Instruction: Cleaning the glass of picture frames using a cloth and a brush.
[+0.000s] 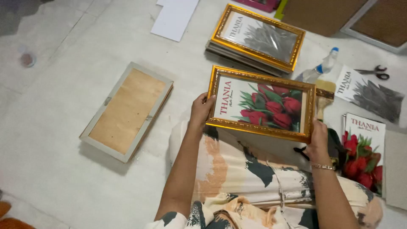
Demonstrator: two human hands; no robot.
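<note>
**Gold frame with red tulips held up in both hands**

The person sits on the pale floor (63, 140) and holds a gold picture frame (260, 103) over the lap, tilted a little, its glass side up. The picture inside it shows red tulips with green leaves on white. The left hand (200, 111) is clamped on the frame's left short edge, thumb on the front moulding and fingers curled behind. The right hand (317, 140) grips the lower right corner the same way, closed on the moulding; a thin bracelet (322, 167) sits on that wrist.

Everything else lies around that frame. Just beyond its top edge sits a stack of similar gold frames (258, 38), the top one showing a grey print. To its left, well apart, a pale frame lies face down (127, 111) with its brown backing board up. Off its upper right corner is a clear spray bottle with a blue top (319, 70), and a flat paintbrush (324, 95) pokes out from behind the right edge. Further right lie a grey leafy print (373, 95) with scissors (375, 72) beside it, and below those a pile of tulip prints (364, 150), near the right hand. Sheets of white paper (174, 17) rest beyond the frame's upper left.
</note>
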